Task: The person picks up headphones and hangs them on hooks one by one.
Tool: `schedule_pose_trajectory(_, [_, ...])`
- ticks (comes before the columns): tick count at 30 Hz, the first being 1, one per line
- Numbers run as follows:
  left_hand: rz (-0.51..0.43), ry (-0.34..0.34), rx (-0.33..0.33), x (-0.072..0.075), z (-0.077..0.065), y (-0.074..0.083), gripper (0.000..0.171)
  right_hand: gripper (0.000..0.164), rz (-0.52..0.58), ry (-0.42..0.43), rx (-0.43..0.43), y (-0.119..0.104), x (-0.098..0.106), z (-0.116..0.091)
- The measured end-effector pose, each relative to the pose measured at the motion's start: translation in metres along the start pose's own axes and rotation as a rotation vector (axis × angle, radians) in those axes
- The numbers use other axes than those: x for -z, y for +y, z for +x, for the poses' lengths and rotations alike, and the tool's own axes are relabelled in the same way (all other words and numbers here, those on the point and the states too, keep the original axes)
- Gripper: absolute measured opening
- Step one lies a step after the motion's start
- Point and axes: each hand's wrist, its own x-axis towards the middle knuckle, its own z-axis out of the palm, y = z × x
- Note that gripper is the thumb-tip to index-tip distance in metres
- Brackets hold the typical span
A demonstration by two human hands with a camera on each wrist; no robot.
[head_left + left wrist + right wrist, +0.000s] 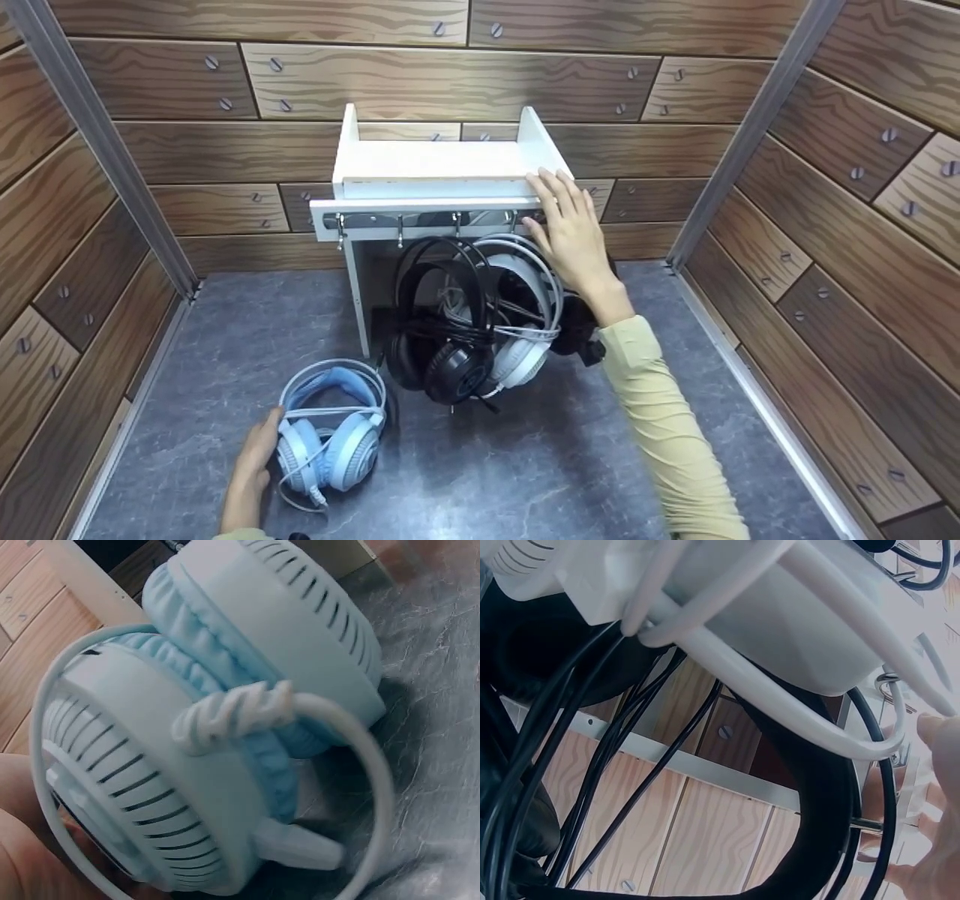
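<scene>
My left hand holds light blue headphones by their left side, low over the grey floor. In the left wrist view, the ribbed ear cups and a looped cable fill the picture, and part of the hand shows behind the near cup. My right hand lies with its fingers spread on the right front corner of the white shelf. Just below it, white headphones and black headphones hang from the hook rail, and another dark pair is partly hidden behind them.
Two metal hooks, a left one and another, show bare at the rail's left. Wood-patterned panels enclose the space on three sides. Bundled black cables hang among the headphones.
</scene>
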Motion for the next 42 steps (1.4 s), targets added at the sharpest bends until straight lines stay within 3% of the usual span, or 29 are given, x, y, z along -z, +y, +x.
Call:
schedule_pose_trajectory(4, [-0.034,0.037,-0.037,-0.005,-0.005,0.004,0.077,0.058,-0.002,0.008,0.0,0.0,0.001,0.0])
schedule_pose_trajectory(12, [-0.135,0.081,-0.075,-0.016,-0.017,0.006,0.089,0.057,0.012,0.001,-0.004,0.0,0.001,-0.001])
schedule_pose_trajectory(19, [-0.121,0.211,-0.239,-0.022,-0.026,0.009,0.073,0.057,0.014,0.011,0.006,0.0,0.0,-0.001])
schedule_pose_trajectory(30, [-0.107,0.418,-0.33,-0.026,-0.031,0.006,0.062,0.057,0.015,0.02,0.005,0.0,-0.001,0.001])
schedule_pose_trajectory(35, [-0.205,0.451,-0.366,-0.023,-0.031,0.002,0.06,0.057,0.018,0.015,0.002,-0.001,-0.001,0.001])
schedule_pose_trajectory(42, [-0.383,0.423,-0.446,-0.019,-0.038,0.002,0.055,0.057,0.014,0.001,-0.001,0.0,0.001,-0.001])
